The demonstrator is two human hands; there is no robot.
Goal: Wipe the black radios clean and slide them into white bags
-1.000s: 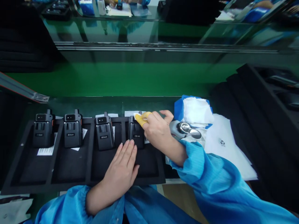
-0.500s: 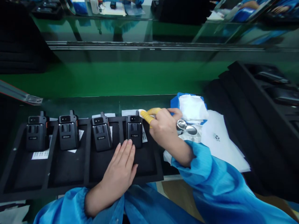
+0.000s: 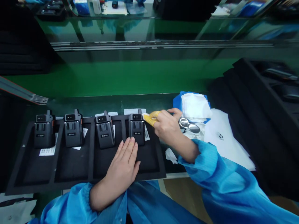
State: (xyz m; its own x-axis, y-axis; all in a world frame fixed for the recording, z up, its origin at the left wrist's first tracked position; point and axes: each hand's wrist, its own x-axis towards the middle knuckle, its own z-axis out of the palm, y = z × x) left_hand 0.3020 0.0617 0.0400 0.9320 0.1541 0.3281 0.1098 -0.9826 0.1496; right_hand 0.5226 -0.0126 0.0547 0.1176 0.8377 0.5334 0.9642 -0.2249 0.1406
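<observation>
Several black two-way radios lie in the compartments of a black foam tray (image 3: 161, 158). My left hand (image 3: 123, 158) lies flat, fingers stretched out, with its fingertips on the lower end of the rightmost radio (image 3: 136, 124). At that radio's upper right edge, beside the antenna, is my right hand (image 3: 167, 126). Yellow finger cots cover two of its fingers, which are pinched on a small white wipe (image 3: 145, 115), mostly hidden. To the left are a slightly tilted radio (image 3: 104, 130), another radio (image 3: 73, 129) and the leftmost radio (image 3: 44, 130). Labels show partly beneath them.
A blue box (image 3: 177, 102) of white wipes stands right of my right hand, with a folding metal loupe (image 3: 188, 124) before it. White bags (image 3: 220, 133) lie farther right, beside stacked black foam trays (image 3: 247, 118). A glass shelf edge (image 3: 149, 46) runs across the back.
The view has shifted slightly, so the tray appears a little farther right. My right fingertips remain by the radio's upper corner, and less of the white wipe shows. My left hand stays on the radio.
</observation>
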